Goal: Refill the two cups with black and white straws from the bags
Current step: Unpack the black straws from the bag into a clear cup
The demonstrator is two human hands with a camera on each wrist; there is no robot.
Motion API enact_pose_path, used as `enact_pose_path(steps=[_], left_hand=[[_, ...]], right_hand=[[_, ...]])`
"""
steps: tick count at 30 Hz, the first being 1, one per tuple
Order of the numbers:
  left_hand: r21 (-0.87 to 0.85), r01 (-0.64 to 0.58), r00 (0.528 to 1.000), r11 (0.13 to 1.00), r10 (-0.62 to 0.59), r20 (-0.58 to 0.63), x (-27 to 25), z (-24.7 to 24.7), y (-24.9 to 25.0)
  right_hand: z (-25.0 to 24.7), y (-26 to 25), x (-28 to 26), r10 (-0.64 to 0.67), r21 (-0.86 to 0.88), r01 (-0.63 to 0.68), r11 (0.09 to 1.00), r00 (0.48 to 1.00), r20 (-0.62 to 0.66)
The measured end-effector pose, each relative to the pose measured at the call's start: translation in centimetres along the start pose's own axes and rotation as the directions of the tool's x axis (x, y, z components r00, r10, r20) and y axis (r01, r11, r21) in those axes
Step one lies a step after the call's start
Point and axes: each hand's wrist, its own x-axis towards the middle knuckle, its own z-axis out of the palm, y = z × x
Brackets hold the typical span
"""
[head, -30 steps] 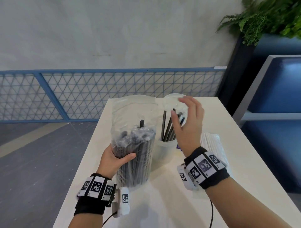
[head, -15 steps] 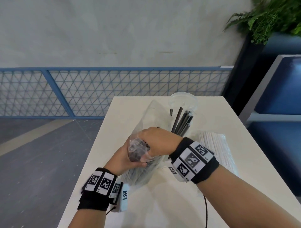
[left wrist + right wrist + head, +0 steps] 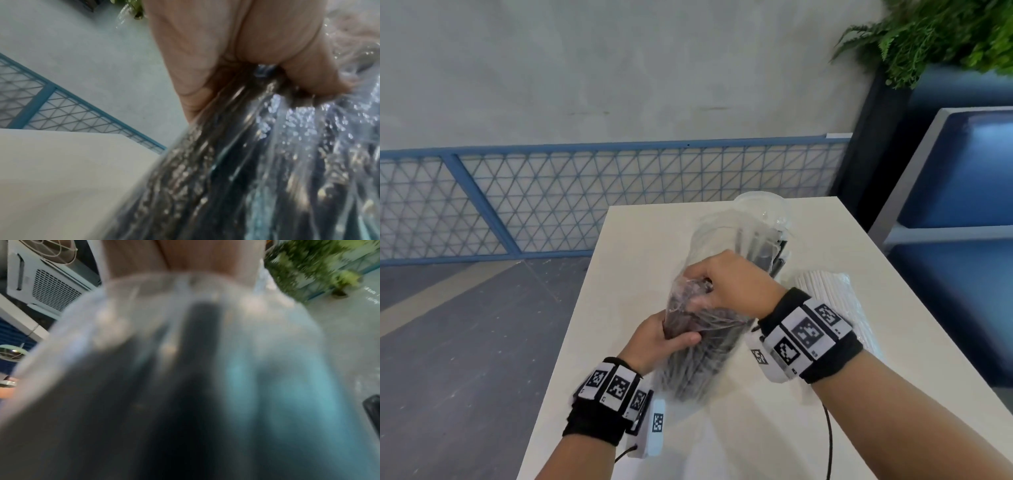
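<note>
White table [image 3: 808,428] w/ blue mesh railing [image 3: 551,198] & grey wall beyond. Left hand [image 3: 654,339] grips bag of black straws [image 3: 698,359] at table centre; right hand [image 3: 736,287] curled into its top. Cup [image 3: 760,209] far, white straws [image 3: 825,291] right.

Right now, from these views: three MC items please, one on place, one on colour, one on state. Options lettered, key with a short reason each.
1. Where does the pack of white straws lie?
A. on the table, right of the right hand
B. on the floor
C. inside a cup

2. What colour are the straws in the bag that both hands hold?
A. white
B. black
C. green

3. What is the left hand doing?
A. resting flat on the table
B. hanging free
C. gripping the bag

Key: 1 A, it lies on the table beyond the right hand; 2 B, dark straws show through the clear plastic; 3 C, thumb and fingers wrap the bag.
</note>
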Motion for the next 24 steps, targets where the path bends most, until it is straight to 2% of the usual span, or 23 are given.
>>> enact_pose_path(steps=[3, 6, 10, 13, 16, 20, 22, 24], left_hand=[[0.034, 0.032, 0.999, 0.999, -0.032, -0.005, -0.1, -0.2, -0.9], [0.047, 0.027, 1.000, 0.999, -0.028, 0.004, 0.1, -0.5, -0.8], [-0.013, -0.011, 0.999, 1.000, 0.011, -0.032, 0.0, -0.7, -0.6], [-0.027, -0.054, 0.996, 0.998, 0.052, -0.074, -0.2, -0.4, 0.2], [-0.014, -0.110, 0.992, 0.994, 0.109, -0.059, -0.6, -0.2, 1.5], [-0.018, -0.177, 0.982, 0.984, 0.175, -0.077, -1.0, 0.4, 2.7], [-0.037, -0.175, 0.981, 0.984, 0.171, -0.092, -1.1, 0.8, 2.5], [-0.050, -0.161, 0.984, 0.986, 0.156, -0.085, -1.3, 0.9, 2.1]], right_hand=[[-1.6, -0.2, 0.1, 0.012, 0.039, -0.011, 0.999, 1.000, -0.023], [-2.6, -0.1, 0.0, 0.088, 0.094, -0.075, 0.993, 0.986, -0.144], [-1.1, 0.0, -0.5, 0.266, 0.319, -0.143, 0.937, 0.884, -0.384], [1.5, -0.1, -0.8, 0.387, 0.441, -0.210, 0.873, 0.848, -0.363], [3.2, 0.5, -0.7, 0.465, 0.585, -0.198, 0.787, 0.813, -0.351], [4.2, 0.4, -0.8, 0.461, 0.657, -0.158, 0.737, 0.829, -0.317], [4.8, 0.2, -0.8, 0.478, 0.722, -0.107, 0.683, 0.814, -0.331], [5.2, 0.0, -0.7, 0.516, 0.742, -0.112, 0.661, 0.786, -0.340]])
